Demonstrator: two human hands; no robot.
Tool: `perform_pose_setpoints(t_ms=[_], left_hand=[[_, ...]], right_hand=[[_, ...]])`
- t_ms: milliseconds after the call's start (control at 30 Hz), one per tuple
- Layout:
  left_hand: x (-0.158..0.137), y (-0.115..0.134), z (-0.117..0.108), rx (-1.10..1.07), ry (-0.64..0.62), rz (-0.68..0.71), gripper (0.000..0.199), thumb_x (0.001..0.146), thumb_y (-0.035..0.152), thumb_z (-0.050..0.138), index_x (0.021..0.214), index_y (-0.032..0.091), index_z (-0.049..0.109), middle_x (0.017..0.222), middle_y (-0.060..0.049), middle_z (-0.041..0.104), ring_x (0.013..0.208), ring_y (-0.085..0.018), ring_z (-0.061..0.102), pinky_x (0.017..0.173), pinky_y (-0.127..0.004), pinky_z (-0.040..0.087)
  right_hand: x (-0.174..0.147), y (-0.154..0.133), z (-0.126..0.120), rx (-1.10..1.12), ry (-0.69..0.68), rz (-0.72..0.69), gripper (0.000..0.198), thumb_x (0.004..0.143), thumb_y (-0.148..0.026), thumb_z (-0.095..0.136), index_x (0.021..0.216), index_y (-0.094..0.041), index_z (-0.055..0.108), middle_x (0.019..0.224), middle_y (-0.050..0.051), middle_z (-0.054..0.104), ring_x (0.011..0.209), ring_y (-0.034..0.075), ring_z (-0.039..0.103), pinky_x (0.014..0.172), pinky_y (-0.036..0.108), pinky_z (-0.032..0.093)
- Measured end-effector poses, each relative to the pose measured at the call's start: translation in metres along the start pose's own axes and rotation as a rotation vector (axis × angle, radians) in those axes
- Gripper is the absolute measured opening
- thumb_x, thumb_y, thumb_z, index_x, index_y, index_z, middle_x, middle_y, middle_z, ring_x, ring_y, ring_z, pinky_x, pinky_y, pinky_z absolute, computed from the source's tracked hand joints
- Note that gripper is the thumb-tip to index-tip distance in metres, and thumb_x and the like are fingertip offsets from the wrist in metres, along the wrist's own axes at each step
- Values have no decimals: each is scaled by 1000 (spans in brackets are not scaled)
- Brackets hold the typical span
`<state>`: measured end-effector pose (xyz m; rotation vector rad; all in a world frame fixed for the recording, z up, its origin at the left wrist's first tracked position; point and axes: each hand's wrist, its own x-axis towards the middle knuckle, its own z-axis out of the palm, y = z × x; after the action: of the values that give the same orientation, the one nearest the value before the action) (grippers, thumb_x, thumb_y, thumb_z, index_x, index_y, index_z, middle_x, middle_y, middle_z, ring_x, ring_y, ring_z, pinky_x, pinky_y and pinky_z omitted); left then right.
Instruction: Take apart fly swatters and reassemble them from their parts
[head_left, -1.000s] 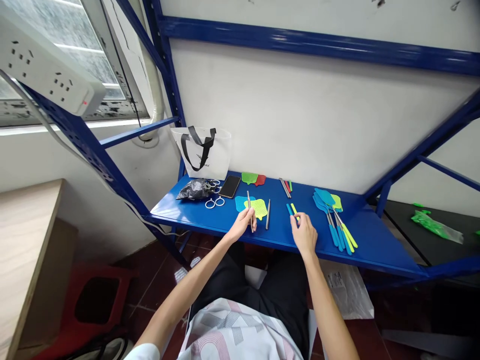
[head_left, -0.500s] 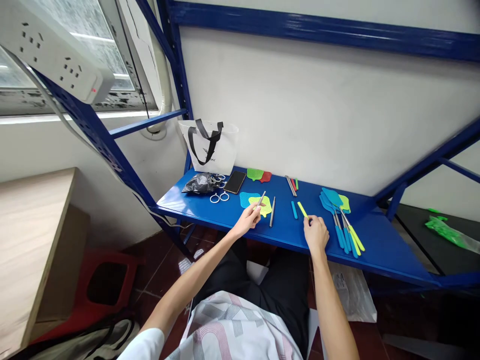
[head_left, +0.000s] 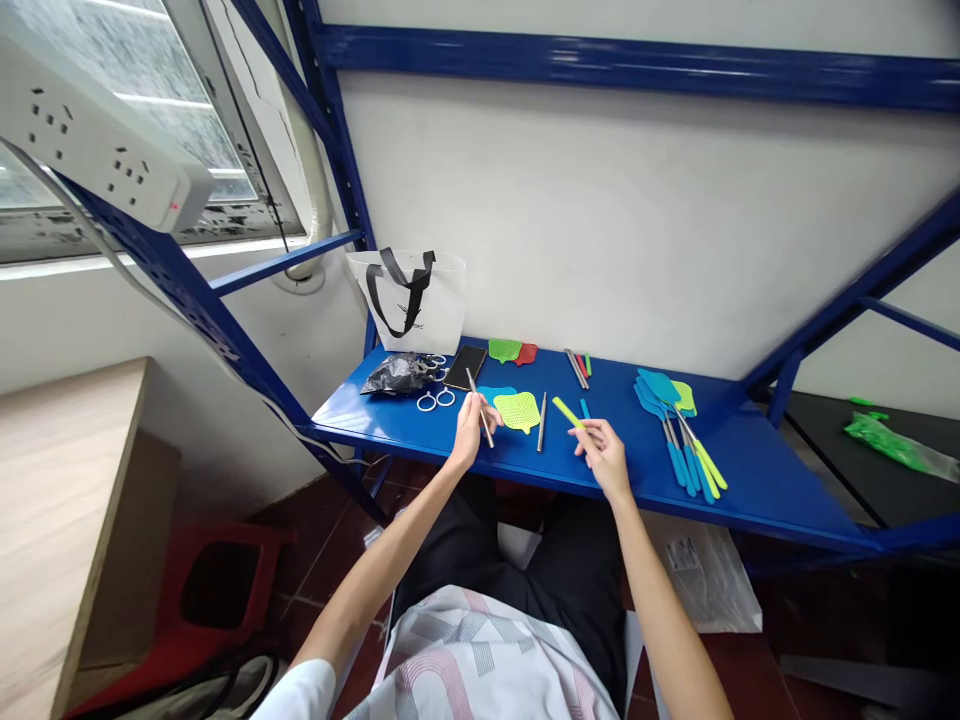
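Note:
My left hand [head_left: 471, 428] grips a thin silver metal rod [head_left: 480, 408], tilted, left of the flat pieces. In my right hand [head_left: 602, 452] is a yellow-green handle sleeve [head_left: 568, 413], raised over the table and pointing up to the left. Between the hands lie a yellow-green perforated fly swatter head [head_left: 517, 411] and, partly under it, a blue swatter head [head_left: 493, 393]. A second metal rod [head_left: 541, 422] rests just right of them. One blue handle sleeve [head_left: 585, 408] lies behind my right hand, partly hidden.
Assembled fly swatters [head_left: 686, 440] are piled at the right of the blue table [head_left: 765, 470]. At the back lie green [head_left: 504, 349] and red swatter heads [head_left: 526, 354] and a bundle of rods [head_left: 576, 368]. A phone [head_left: 465, 367], black plastic bag [head_left: 397, 373], scissors [head_left: 436, 400] and white tote [head_left: 442, 310] stand left.
My right hand has lifted the yellow-green sleeve off the table and moved left. My left hand has drawn the rod left, away from the yellow-green head, and the rod's tilt has changed.

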<state>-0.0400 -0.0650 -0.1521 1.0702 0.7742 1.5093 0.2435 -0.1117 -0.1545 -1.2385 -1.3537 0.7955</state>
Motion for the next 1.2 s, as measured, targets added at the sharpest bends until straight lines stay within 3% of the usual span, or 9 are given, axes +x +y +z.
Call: perform_pose_setpoints(t_ms=[100,200,267,333,467,600,800,1033,1200], left_hand=[[4,-1,-4,-26,69,-56,53,99,72,67,85,22,56,63,3,57,45,-8,40,43,-21,32],[7,2,-8,-105,69,-112,52,95,70,74,83,21,58,60,7,43,42,-6,33,39,-20,27],[8,4,-9,-168,82,-130,52,93,70,76,86,21,58,59,10,37,40,-5,31,37,-19,28],[9,5,-9,-216,88,-149,53,90,71,80,91,22,58,63,10,44,39,-4,36,37,-19,35],[9,6,-8,-212,72,-187,59,84,71,85,96,20,59,75,4,62,56,-11,68,64,-27,62],[8,5,-5,-180,52,-160,58,88,72,82,98,19,60,75,2,65,74,-19,79,84,-36,67],[7,0,-3,-172,54,-124,58,87,72,82,100,19,61,80,-2,70,80,-20,79,84,-37,68],[7,-5,-1,-121,24,-97,59,87,71,83,102,18,62,86,-4,70,83,-22,79,78,-39,70],[8,-6,-3,-126,84,-52,57,90,72,79,102,19,61,86,-4,70,83,-22,80,76,-38,70]], right_hand=[[-6,-7,12,-40,-174,0,49,95,-69,74,112,-23,70,108,13,83,70,21,70,63,35,61],[-11,-11,20,-44,-297,-1,46,96,-68,73,109,-24,73,103,11,83,69,21,70,66,37,62],[-13,-12,24,-38,-341,2,45,97,-66,73,109,-23,73,103,10,84,68,20,70,65,36,61],[-14,-13,26,-42,-369,6,43,98,-65,73,109,-23,74,103,9,84,68,20,70,63,34,60],[-14,-15,26,-38,-352,11,43,98,-65,73,109,-23,73,102,9,84,67,19,69,62,34,59],[-13,-17,24,-15,-304,1,46,97,-68,72,107,-23,72,102,10,84,65,19,69,63,35,61],[-16,-14,27,-56,-203,-13,49,95,-71,73,108,-24,73,101,11,83,68,23,71,64,38,63],[-18,-13,29,-64,-177,-40,45,95,-68,75,109,-25,73,101,10,83,67,22,72,63,38,64],[-18,-12,26,-60,-175,-47,47,95,-69,74,109,-25,72,101,10,83,66,22,72,63,38,65]])
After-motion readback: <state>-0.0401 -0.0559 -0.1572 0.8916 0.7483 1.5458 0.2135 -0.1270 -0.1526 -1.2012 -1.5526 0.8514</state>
